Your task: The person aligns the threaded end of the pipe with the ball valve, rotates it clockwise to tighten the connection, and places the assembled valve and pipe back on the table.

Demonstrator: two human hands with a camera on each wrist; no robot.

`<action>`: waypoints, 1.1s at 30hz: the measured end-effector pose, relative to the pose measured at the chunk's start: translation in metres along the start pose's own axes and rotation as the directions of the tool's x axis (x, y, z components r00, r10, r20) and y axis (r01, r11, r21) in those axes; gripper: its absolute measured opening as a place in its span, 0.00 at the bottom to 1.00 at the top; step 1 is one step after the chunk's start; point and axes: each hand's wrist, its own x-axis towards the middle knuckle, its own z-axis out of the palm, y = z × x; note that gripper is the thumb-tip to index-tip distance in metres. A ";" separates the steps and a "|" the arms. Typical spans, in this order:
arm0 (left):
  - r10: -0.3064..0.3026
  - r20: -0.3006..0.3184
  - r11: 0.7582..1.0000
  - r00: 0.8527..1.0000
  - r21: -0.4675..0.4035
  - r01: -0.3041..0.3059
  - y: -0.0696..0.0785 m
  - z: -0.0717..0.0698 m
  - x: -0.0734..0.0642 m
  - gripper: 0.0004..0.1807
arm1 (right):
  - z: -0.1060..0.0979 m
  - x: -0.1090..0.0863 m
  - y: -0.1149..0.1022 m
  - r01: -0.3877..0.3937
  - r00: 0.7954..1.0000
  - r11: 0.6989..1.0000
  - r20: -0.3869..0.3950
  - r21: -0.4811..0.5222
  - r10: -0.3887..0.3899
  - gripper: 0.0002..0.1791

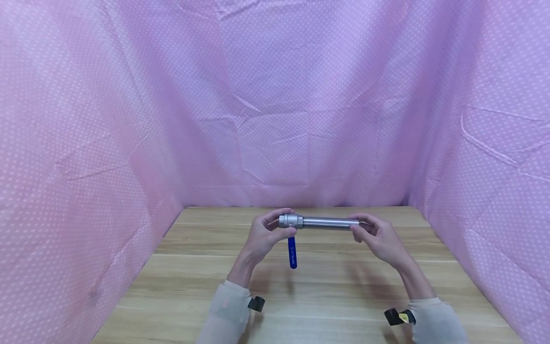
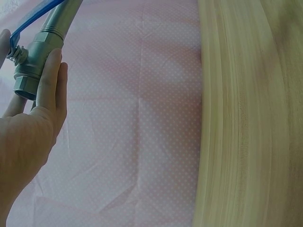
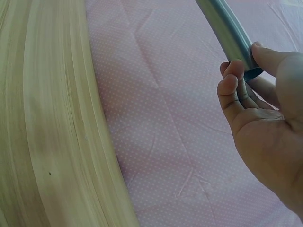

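A metal ball valve (image 1: 292, 220) with a blue lever handle (image 1: 292, 253) is joined to a straight steel pipe (image 1: 328, 223), held level above the table. My left hand (image 1: 267, 234) grips the valve body, thumb near the lever's base and fingers behind. In the left wrist view the valve (image 2: 35, 61) shows its open hex end, and the blue lever (image 2: 35, 19) runs beside the pipe. My right hand (image 1: 382, 238) pinches the pipe's right end between thumb and fingers. The right wrist view shows that pipe end (image 3: 236, 42) between the thumb and the fingertips.
Below the hands lies a wooden table (image 1: 318, 306) with their shadows on it. Pink dotted cloth (image 1: 275, 119) hangs behind the table and along both sides. Each wrist wears a small black camera, the left camera (image 1: 257, 304) and the right camera (image 1: 393, 317).
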 end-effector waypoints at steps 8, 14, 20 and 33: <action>-0.016 -0.010 1.000 1.000 0.001 0.016 0.001 0.000 0.000 0.32 | 0.000 -0.001 0.000 0.052 0.998 0.988 0.027 0.142 -0.056 0.23; -0.008 -0.001 1.000 1.000 0.002 0.008 0.001 0.000 0.000 0.35 | 0.001 0.000 -0.001 0.051 0.998 0.994 0.015 0.092 -0.053 0.21; -0.011 -0.004 1.000 1.000 0.003 0.011 0.001 0.000 0.000 0.35 | 0.001 -0.001 -0.002 0.067 0.998 0.996 0.016 0.061 -0.068 0.19; -0.007 0.002 1.000 1.000 -0.007 0.007 -0.001 0.000 0.000 0.34 | 0.000 -0.001 0.002 0.051 0.999 0.999 -0.011 -0.020 -0.051 0.14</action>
